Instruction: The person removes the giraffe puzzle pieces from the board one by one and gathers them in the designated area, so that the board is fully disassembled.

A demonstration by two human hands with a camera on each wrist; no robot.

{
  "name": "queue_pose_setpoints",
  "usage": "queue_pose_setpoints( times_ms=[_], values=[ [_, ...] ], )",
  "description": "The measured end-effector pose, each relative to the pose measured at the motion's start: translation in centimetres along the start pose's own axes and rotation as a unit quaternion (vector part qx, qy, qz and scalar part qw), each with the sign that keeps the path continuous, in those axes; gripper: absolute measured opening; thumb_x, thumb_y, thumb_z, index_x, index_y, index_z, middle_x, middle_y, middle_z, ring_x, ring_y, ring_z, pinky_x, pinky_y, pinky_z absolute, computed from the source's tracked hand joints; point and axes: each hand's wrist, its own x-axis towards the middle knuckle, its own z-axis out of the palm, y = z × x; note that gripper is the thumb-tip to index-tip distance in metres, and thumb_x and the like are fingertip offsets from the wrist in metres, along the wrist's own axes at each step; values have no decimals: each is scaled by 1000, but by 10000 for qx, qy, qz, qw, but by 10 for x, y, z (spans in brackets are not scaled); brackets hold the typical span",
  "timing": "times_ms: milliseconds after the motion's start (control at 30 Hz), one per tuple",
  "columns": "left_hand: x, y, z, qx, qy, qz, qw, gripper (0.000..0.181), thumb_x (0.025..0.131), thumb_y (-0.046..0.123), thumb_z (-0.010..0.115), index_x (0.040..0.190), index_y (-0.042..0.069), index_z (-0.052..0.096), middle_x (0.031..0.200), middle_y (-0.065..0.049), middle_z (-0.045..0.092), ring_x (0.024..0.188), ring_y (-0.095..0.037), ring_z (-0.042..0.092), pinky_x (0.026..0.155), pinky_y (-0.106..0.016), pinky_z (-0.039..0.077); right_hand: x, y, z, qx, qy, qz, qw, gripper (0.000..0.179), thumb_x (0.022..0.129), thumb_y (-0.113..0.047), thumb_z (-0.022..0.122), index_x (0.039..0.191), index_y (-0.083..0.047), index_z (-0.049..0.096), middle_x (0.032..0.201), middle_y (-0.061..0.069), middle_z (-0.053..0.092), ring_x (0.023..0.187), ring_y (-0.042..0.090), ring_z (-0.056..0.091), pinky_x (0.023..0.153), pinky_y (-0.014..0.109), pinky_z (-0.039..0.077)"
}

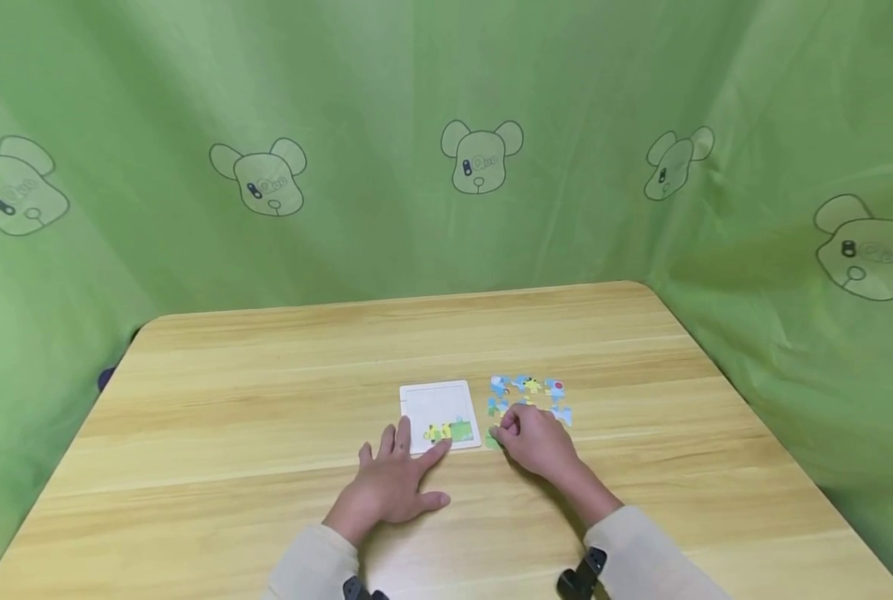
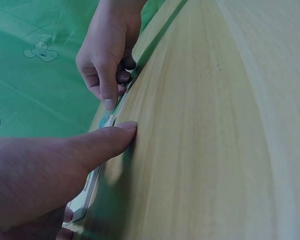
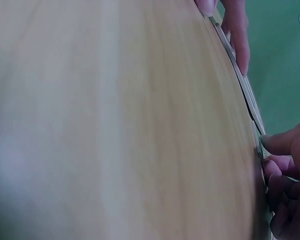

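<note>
A square white puzzle tray (image 1: 433,406) lies on the table, with a few joined yellow and green puzzle pieces (image 1: 461,431) along its lower right. My left hand (image 1: 394,485) rests with spread, straight fingers at the tray's lower left corner and front edge. Just right of the tray, my right hand (image 1: 542,444) pinches a green puzzle piece (image 1: 493,442) at the table surface. Its thumb (image 3: 280,143) shows against the green piece in the right wrist view. The right hand partly covers the loose pieces behind it.
Several loose puzzle pieces (image 1: 557,389) in blue, yellow and red lie in rows right of the tray. The wooden table (image 1: 266,392) reaches back to a green curtain (image 1: 371,167) printed with bear heads, which also hangs at both sides.
</note>
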Motion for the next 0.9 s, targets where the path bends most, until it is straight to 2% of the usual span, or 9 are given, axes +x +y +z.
queue_pose_setpoints(
  times_ms=[200, 400, 567, 700, 900],
  values=[
    [1, 1, 1, -32, -14, 7, 10000, 72, 84, 65, 52, 147, 40, 27, 154, -27, 7, 140, -47, 12, 103, -70, 15, -1, 0, -1, 30, 178, -5, 9998, 18, 82, -27, 71, 75, -13, 61, 63, -5, 54, 58, 11, 48, 57, 27, 40],
    [0, 2, 0, -29, 15, -17, 10000, 72, 84, 65, 52, 147, 39, 27, 154, -28, 8, 140, -47, 12, 103, -71, 15, 3, -8, -6, 314, 611, -368, 9970, 12, 84, -23, 68, 82, -11, 65, 70, -5, 59, 65, 11, 55, 64, 29, 48],
    [-2, 4, -1, -35, 47, -9, 10000, 74, 84, 64, 52, 148, 38, 27, 153, -29, 8, 139, -48, 14, 102, -71, 17, 6, -18, -6, 584, 409, -504, 9962, 10, 84, -18, 68, 88, -10, 66, 76, -5, 61, 74, 11, 60, 70, 30, 51],
    [-1, 5, -1, -5, 109, 22, 9999, 75, 83, 68, 50, 148, 38, 26, 153, -31, 10, 139, -49, 15, 101, -72, 17, 8, -23, -3, 731, 332, -579, 9951, 7, 85, -16, 66, 88, -9, 67, 76, -5, 60, 70, 9, 57, 68, 28, 49],
    [1, 9, 0, -136, 105, -102, 9998, 75, 82, 73, 45, 148, 41, 24, 153, -31, 8, 139, -50, 13, 98, -76, 15, 12, -31, 1, 917, 253, -722, 9929, 6, 86, -12, 65, 90, -9, 67, 76, -5, 59, 69, 9, 55, 68, 26, 49]
  ],
)
